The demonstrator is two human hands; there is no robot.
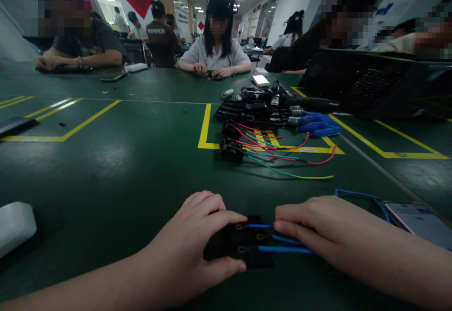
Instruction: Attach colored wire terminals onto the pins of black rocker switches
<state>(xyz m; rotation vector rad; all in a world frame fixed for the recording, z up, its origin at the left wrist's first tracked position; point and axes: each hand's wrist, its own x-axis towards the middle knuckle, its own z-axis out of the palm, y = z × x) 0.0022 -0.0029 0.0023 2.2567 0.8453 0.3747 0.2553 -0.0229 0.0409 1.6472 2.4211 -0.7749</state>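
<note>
A small black plastic socket block [251, 244] with brass-coloured terminals lies on the green table in front of me. My left hand [192, 238] is closed on its left side, thumb at the near edge and index finger at the far edge. Blue wires [286, 249] run from the block to the right, partly under my other hand. The fingertips of my right hand [314, 224] pinch the farthest blue wire [260, 226] a short way from the block. Whether each wire end sits inside its terminal cannot be made out.
Two black sockets [231, 150] with red and green wires lie beyond my hands. Behind them are black tools and cables [254, 110] and blue gloves [319, 125]. A phone [416, 219] is at right, a white object [16, 226] at left. People sit across the table.
</note>
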